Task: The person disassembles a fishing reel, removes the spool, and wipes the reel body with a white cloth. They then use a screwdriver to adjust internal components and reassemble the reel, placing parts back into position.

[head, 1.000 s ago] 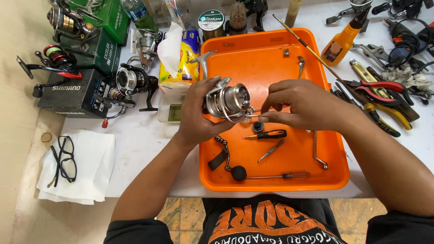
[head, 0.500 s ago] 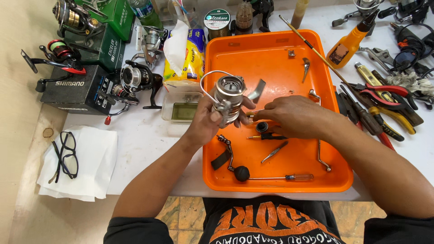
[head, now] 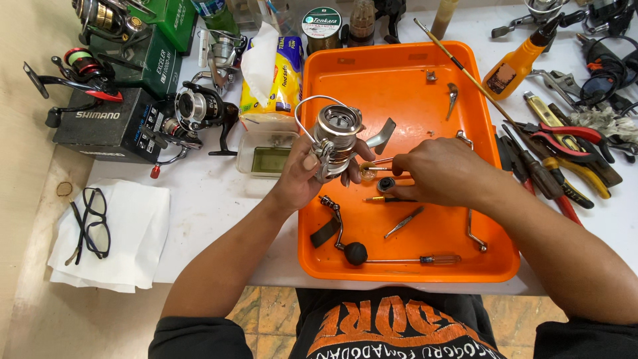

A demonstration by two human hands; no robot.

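Observation:
My left hand (head: 307,174) grips a silver spinning reel (head: 335,135) upright over the left part of an orange tray (head: 399,73), its wire bail arching to the left. My right hand (head: 444,171) is just right of the reel, fingers pinched on a thin metal tool whose tip meets a small brass part (head: 366,171) at the reel's side. Below the hands in the tray lie a reel handle with a black knob (head: 345,238), a small black round part (head: 386,184), tweezers (head: 403,222) and a slim screwdriver (head: 415,260).
Left of the tray stand a black spinning reel (head: 198,113), reel boxes (head: 109,123), a tissue pack (head: 272,73) and a small clear dish (head: 266,155). Glasses (head: 90,223) lie on white paper at the near left. Pliers (head: 565,136), screwdrivers and an orange bottle (head: 522,56) crowd the right.
The reel has been turned from lying sideways to standing upright and moved a little left. My right hand drew back from covering the reel and now works at its side with the thin tool.

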